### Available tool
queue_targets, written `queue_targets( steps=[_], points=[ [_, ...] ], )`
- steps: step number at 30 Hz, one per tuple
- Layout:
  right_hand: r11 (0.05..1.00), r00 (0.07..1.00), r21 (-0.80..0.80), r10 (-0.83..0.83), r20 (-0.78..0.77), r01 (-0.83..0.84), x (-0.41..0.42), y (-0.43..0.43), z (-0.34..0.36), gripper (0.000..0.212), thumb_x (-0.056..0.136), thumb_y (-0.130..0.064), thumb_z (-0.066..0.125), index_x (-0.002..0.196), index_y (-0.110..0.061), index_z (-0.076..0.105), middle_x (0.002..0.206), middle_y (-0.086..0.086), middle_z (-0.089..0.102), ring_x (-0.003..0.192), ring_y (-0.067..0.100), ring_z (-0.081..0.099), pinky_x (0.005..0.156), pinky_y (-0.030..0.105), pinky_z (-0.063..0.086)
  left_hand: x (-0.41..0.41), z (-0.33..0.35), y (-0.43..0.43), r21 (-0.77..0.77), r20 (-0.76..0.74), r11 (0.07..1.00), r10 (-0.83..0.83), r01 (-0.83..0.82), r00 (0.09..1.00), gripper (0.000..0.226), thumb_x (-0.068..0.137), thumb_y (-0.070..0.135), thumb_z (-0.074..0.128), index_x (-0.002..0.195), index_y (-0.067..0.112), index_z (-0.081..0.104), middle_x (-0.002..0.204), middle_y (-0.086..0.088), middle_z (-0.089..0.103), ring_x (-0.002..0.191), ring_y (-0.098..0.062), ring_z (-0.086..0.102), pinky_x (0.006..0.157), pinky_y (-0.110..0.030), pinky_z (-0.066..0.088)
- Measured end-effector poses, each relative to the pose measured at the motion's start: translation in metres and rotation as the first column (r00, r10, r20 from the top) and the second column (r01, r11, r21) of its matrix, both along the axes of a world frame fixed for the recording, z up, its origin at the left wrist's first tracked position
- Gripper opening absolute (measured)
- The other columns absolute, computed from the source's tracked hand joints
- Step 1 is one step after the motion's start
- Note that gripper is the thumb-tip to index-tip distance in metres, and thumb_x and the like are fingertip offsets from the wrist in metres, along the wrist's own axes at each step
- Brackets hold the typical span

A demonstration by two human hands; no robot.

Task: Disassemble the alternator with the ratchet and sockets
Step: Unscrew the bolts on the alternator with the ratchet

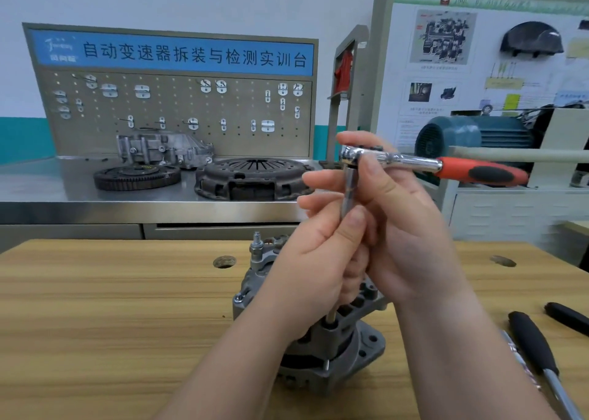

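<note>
Both grips are closed on the ratchet assembly. The left hand [312, 276] is wrapped around the lower part of the socket extension [349, 187], with the thumb laid up along the shaft. The right hand [401, 228] is curled over the head of the ratchet [414, 161], and its fingers reach round the upper part of the extension. The orange and black handle is left free and projects to the right.

The alternator [334, 349] is stood on end on the wooden counter [111, 308], directly below the hands, with its slotted housing facing up. A long bolt [331, 317] is seen rising from the housing into the left hand. The extension is held upright in line with this bolt, probably so that the socket stays square on the bolt head. Whether the socket is seated on it cannot be told, since the joint is hidden by the left hand.

A threaded stud [256, 244] stands at the far edge of the alternator. Two black-handled tools [532, 343] are laid on the counter to the right, well apart from the alternator. Beyond, a clutch cover [251, 177] and a toothed ring [137, 175] rest on a steel counter [47, 193].
</note>
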State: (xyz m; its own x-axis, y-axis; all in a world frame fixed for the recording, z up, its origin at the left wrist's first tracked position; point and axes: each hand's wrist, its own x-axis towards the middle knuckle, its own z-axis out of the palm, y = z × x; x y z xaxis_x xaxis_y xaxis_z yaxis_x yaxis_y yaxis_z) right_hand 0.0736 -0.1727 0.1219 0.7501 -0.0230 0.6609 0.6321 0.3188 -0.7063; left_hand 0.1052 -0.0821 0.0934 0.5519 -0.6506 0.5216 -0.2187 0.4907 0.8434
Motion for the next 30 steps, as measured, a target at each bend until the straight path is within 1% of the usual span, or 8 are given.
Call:
queue_targets(
  steps=[4, 6, 9, 15, 18, 21, 26, 30],
  points=[
    [0.992, 0.991, -0.022, -0.126, 0.042, 0.127, -0.005, -0.004, 0.002, 0.021, 0.078, -0.034, 0.061, 0.098, -0.026, 0.062, 0.073, 0.003, 0.069, 0.071, 0.021, 0.069, 0.04, 0.027, 0.049, 0.003, 0.001, 0.004, 0.054, 0.134, 0.992, 0.102, -0.11, 0.986, 0.036, 0.091, 0.038, 0.039, 0.068, 0.014, 0.054, 0.054, -0.002, 0.047, 0.048, -0.016, 0.046, 0.052, -0.032, 0.039],
    [0.987, 0.985, 0.011, -0.162, 0.062, 0.162, -0.005, -0.007, 0.001, 0.012, 0.085, -0.026, 0.056, 0.095, -0.024, 0.061, 0.068, 0.003, 0.063, 0.065, 0.02, 0.066, 0.038, 0.025, 0.044, 0.007, 0.005, 0.015, 0.112, 0.22, 0.968, 0.195, -0.224, 0.956, 0.042, 0.091, 0.038, 0.039, 0.081, 0.005, 0.062, 0.071, -0.011, 0.063, 0.068, -0.024, 0.062, 0.069, -0.037, 0.052],
    [0.978, 0.985, 0.159, -0.151, 0.087, 0.136, -0.003, -0.009, 0.001, 0.007, 0.09, -0.016, 0.05, 0.093, -0.018, 0.056, 0.065, 0.003, 0.05, 0.055, 0.016, 0.054, 0.058, 0.032, 0.052, 0.017, 0.013, 0.039, 0.13, 0.457, 0.854, 0.399, -0.503, 0.795, 0.028, 0.093, 0.031, 0.042, 0.094, 0.026, 0.07, 0.092, 0.007, 0.071, 0.087, -0.005, 0.066, 0.078, -0.02, 0.053],
    [0.921, 0.977, 0.366, -0.184, 0.106, 0.134, -0.005, -0.012, 0.002, 0.018, 0.096, -0.014, 0.043, 0.084, -0.021, 0.054, 0.063, 0.001, 0.04, 0.046, 0.009, 0.031, 0.041, 0.017, 0.03, 0.051, 0.0, 0.064, 0.181, 0.587, 0.601, 0.568, -0.778, 0.576, 0.023, 0.094, 0.023, 0.051, 0.105, 0.039, 0.063, 0.106, 0.033, 0.058, 0.098, 0.027, 0.045, 0.075, 0.009, 0.029],
    [0.926, 0.978, 0.355, -0.178, 0.111, 0.128, -0.006, -0.008, 0.002, 0.017, 0.095, -0.016, 0.044, 0.084, -0.022, 0.054, 0.061, 0.0, 0.04, 0.045, 0.008, 0.03, 0.04, 0.015, 0.028, 0.057, -0.014, 0.053, 0.248, 0.601, 0.607, 0.515, -0.755, 0.611, 0.025, 0.093, 0.022, 0.054, 0.107, 0.042, 0.059, 0.105, 0.039, 0.051, 0.097, 0.034, 0.039, 0.079, 0.01, 0.026],
    [0.939, 0.98, 0.317, -0.174, 0.101, 0.134, -0.004, -0.001, 0.0, 0.009, 0.091, -0.017, 0.046, 0.086, -0.022, 0.052, 0.06, 0.0, 0.04, 0.045, 0.008, 0.028, 0.041, 0.014, 0.025, 0.063, -0.024, 0.044, 0.269, 0.55, 0.601, 0.545, -0.752, 0.632, 0.027, 0.094, 0.016, 0.054, 0.097, 0.042, 0.059, 0.097, 0.029, 0.061, 0.094, 0.019, 0.052, 0.082, -0.005, 0.041],
    [0.947, 0.979, 0.278, -0.189, 0.078, 0.16, -0.004, 0.006, -0.001, 0.008, 0.091, -0.017, 0.047, 0.086, -0.021, 0.051, 0.059, -0.001, 0.04, 0.045, 0.008, 0.025, 0.041, 0.013, 0.023, 0.068, -0.031, 0.038, 0.239, 0.559, 0.51, 0.623, -0.826, 0.547, 0.037, 0.097, 0.008, 0.044, 0.086, 0.042, 0.054, 0.093, 0.025, 0.064, 0.068, 0.012, 0.054, 0.055, -0.009, 0.038],
    [0.947, 0.977, 0.269, -0.201, 0.076, 0.174, -0.006, 0.012, 0.0, 0.006, 0.09, -0.017, 0.047, 0.085, -0.021, 0.05, 0.059, -0.001, 0.038, 0.044, 0.008, 0.023, 0.041, 0.012, 0.022, 0.068, -0.034, 0.034, 0.249, 0.571, 0.445, 0.65, -0.86, 0.502, 0.036, 0.096, 0.006, 0.04, 0.089, 0.039, 0.05, 0.096, 0.023, 0.063, 0.053, 0.009, 0.049, 0.05, -0.023, 0.033]
  ],
)
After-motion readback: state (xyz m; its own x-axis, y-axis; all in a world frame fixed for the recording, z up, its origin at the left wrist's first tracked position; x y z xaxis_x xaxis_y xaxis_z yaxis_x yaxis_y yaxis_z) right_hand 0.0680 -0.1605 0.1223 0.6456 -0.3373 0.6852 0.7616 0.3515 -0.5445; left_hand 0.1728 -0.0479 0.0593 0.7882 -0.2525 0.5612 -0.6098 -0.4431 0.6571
